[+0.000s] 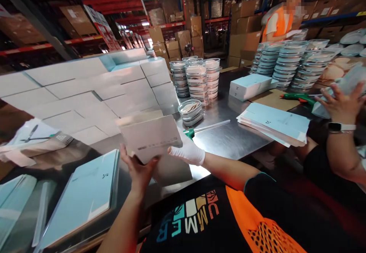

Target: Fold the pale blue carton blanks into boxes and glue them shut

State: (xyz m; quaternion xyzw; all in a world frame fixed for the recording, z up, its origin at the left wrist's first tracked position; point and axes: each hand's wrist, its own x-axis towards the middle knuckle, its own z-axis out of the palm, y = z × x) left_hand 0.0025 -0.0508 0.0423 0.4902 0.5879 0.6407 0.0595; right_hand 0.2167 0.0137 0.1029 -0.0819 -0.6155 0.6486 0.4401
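Steel table (228, 138) spanning the middle of the scene, with a large block of stacked white boxes (94, 89) across the far left. Far centre: columns of lidded clear containers (197, 81); one short stack (190, 112) standing nearer, just right of the work.

Flat grey carton (151, 137) held tilted above the near table edge, between both hands. Likely light, stiff along its creases but flexible across the broad panel; smooth board, probably a little slippery. Best taken at opposite edges, not mid-panel, to avoid bowing or denting.

Left hand (139, 169), bare, gripping the near lower edge, thumb on top. Right hand (188, 152), in a white glove, clasping the right lower corner. Finger placement behind the panel hidden.

Pale blue flat sleeves (85, 195) lying near left; a similar pile (276, 125) on the right. Green-handled tool (204, 128) lying on the table just beyond the gloved hand.

Another person's hand (340, 106) at the right edge.
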